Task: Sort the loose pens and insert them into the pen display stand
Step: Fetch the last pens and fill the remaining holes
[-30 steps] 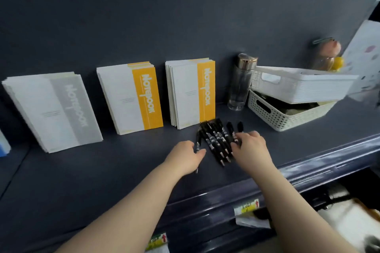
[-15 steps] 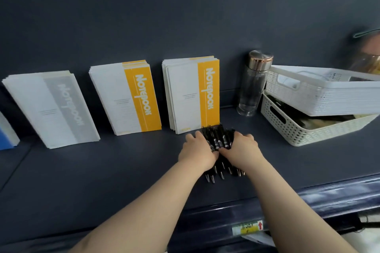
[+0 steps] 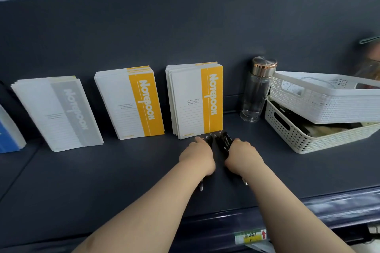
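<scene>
The black pens (image 3: 223,143) lie bunched on the dark shelf (image 3: 102,181), and I have both hands cupped around them: my left hand (image 3: 198,157) presses against the bundle's left side, my right hand (image 3: 242,155) against its right, fingers curled down over the barrels. Each grip is partly closed around its side of the bunch, though I cannot tell whether either hand has truly lifted any pen. Pen ends poke out ahead of my fingertips, and a couple of tips show behind my wrists. Just ahead of the left hand stands a stack of yellow notebooks (image 3: 195,100), leaning on the back wall; a second yellow stack (image 3: 131,102) sits further left, then a grey stack (image 3: 57,113). Ahead and to the right of my right hand stands a clear bottle (image 3: 257,92) with a copper lid, and beside it two white woven baskets (image 3: 320,113), one resting tilted in the other.
</scene>
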